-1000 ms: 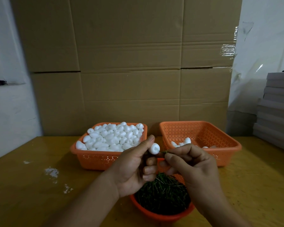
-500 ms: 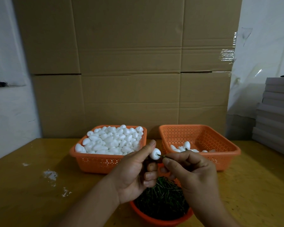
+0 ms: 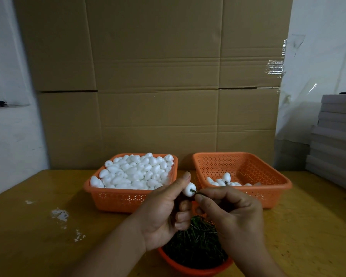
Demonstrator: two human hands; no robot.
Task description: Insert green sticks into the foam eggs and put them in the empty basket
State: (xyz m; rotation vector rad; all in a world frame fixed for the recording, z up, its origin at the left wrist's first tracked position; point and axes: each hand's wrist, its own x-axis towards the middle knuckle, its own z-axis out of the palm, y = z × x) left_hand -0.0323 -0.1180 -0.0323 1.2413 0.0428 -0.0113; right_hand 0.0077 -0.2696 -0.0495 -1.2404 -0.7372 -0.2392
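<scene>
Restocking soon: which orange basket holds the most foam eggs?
The left basket, heaped with eggs; the right basket holds only a few, the near one sticks.

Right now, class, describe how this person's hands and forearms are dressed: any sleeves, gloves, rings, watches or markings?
Both are bare. The left hand and right hand wear no gloves, and no rings show on the visible fingers. The forearms carry no sleeves, watch or bracelet as far as the picture reaches. The fingernails look short and unpainted. No markings are visible.
</scene>
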